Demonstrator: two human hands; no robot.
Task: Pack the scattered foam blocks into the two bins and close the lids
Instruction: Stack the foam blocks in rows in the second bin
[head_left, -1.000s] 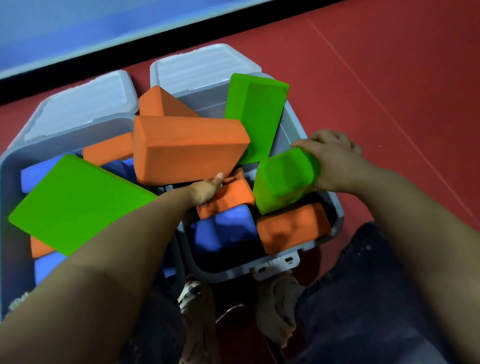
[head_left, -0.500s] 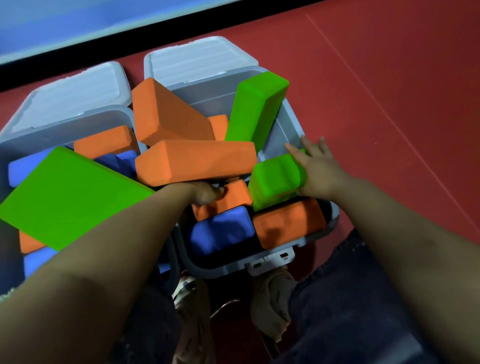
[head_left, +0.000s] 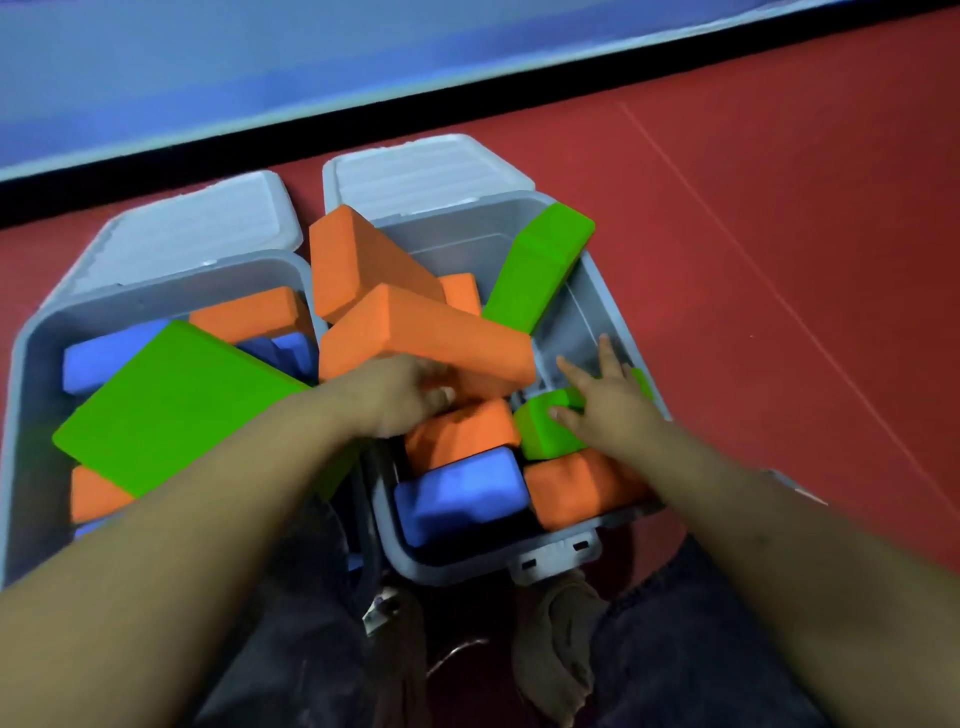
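Here, the right hand (head_left: 605, 402) is pressing flat, fingers straight, on the small green block (head_left: 545, 431) in the right bin (head_left: 597, 291). At its ten o'clock, the left hand (head_left: 400, 395) is gripping the long orange block (head_left: 426, 338), lying crosswise.

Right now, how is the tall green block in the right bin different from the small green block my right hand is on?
The tall green block stands on end and leans against the right bin's far right wall, poking above the rim; the small green block lies low among the other blocks. No hand touches the tall one; the right hand rests on the small one with fingers spread. The tall one looks longer. Both are bright green foam in the same bin.
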